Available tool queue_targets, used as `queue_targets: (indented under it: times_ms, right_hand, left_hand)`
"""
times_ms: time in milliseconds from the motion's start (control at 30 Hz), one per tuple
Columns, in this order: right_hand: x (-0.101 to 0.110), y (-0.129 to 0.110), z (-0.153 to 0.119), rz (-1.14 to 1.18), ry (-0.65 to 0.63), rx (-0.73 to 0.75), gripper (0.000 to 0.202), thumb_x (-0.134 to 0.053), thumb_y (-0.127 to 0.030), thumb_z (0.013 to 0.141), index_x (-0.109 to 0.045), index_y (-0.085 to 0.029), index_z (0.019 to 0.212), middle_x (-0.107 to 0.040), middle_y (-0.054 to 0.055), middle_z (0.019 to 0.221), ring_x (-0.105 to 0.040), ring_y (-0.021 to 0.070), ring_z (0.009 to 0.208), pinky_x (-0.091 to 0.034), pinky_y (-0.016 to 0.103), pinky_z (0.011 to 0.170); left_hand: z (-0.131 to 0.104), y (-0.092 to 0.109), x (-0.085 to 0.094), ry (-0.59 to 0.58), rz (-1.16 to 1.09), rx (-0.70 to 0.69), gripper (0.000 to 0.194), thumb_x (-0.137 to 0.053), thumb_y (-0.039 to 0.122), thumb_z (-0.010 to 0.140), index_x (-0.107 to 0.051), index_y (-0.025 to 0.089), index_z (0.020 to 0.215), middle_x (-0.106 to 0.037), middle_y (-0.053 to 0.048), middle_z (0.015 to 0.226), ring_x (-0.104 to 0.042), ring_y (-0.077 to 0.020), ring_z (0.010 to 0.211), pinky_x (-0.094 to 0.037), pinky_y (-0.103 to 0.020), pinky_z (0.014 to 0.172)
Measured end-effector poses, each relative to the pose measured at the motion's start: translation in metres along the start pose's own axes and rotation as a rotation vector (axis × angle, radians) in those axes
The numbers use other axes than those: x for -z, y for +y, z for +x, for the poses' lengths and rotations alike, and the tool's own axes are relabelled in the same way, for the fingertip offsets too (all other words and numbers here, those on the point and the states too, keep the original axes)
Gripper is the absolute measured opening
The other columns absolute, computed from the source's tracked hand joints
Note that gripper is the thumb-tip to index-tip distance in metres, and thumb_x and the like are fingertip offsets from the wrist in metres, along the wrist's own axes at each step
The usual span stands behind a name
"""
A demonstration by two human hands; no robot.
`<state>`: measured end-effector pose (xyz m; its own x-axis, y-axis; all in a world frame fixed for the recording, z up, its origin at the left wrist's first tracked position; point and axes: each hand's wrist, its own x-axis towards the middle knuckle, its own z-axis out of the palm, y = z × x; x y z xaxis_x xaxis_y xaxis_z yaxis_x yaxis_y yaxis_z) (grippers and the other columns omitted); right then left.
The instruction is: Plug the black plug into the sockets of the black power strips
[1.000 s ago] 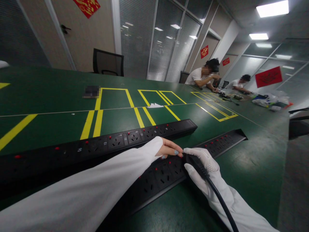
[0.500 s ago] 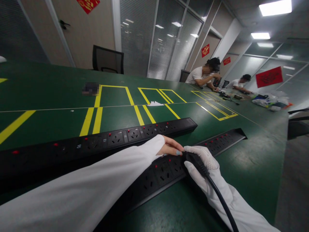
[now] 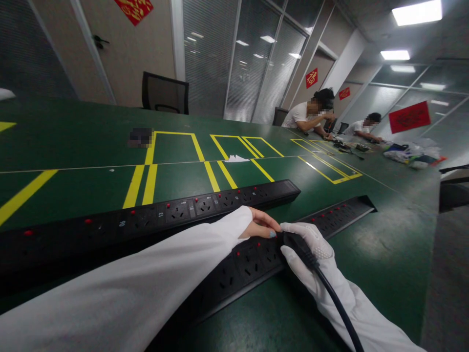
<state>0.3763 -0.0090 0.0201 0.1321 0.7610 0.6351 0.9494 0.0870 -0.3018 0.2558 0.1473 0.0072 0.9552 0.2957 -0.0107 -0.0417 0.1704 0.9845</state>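
Note:
My right hand (image 3: 311, 244), in a white glove, grips a black power plug (image 3: 293, 243) between thumb and fingers. Its thick black cord (image 3: 335, 296) runs back over the wrist toward the lower edge. The plug is held over the nearer black power strip (image 3: 252, 264), which has sockets and red lights; whether its pins are in a socket is hidden. Bare fingers of my left hand (image 3: 262, 225) come out of a white sleeve and curl together at the plug's front end, above the strip. What lies between those fingertips is hidden.
A second black power strip (image 3: 176, 211) lies behind, partly covered by my left sleeve. Yellow tape (image 3: 176, 132) marks the green table (image 3: 384, 234), where a torn white scrap (image 3: 236, 158) lies. Two people work at the far right, near plastic bags (image 3: 414, 151). A chair (image 3: 165, 94) stands beyond.
The view has shifted very slightly. Both hands keep the same place at the plug and strip, with no clear movement between them.

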Motion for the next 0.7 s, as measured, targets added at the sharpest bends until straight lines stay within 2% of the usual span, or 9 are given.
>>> queue_targets:
  times_ms: [167,400,700]
  right_hand:
    - [0.0012,-0.0006,-0.0011,-0.030,-0.022,-0.011,0.031,-0.055,-0.030,0.076,-0.055,-0.026,0.106,-0.060,0.005,0.098,-0.059,0.0213,0.090,-0.049,0.037,0.078]
    - [0.0020,-0.0008,-0.0016,-0.048,-0.023,-0.017,0.031,-0.055,-0.029,0.076,-0.056,-0.027,0.107,-0.060,0.005,0.098,-0.059,0.0212,0.089,-0.050,0.036,0.078]
    - [0.0023,-0.0005,-0.0017,-0.052,-0.030,-0.030,0.032,-0.057,-0.032,0.075,-0.055,-0.029,0.107,-0.060,0.005,0.097,-0.060,0.0239,0.089,-0.052,0.038,0.076]
  left_hand:
    - [0.0012,-0.0026,0.0001,-0.001,0.006,0.003,0.025,-0.071,0.020,0.061,-0.070,0.013,0.084,-0.065,0.000,0.068,-0.054,-0.0071,0.061,-0.043,-0.018,0.064]
    - [0.0022,-0.0037,0.0018,0.000,0.042,0.020,0.030,-0.072,0.025,0.061,-0.070,0.013,0.088,-0.066,-0.001,0.071,-0.056,-0.0087,0.062,-0.044,-0.021,0.067]
    - [0.0001,-0.0008,-0.0004,0.012,-0.012,0.008,0.027,-0.072,0.021,0.060,-0.071,0.013,0.085,-0.068,-0.002,0.072,-0.060,-0.0104,0.069,-0.048,-0.021,0.073]
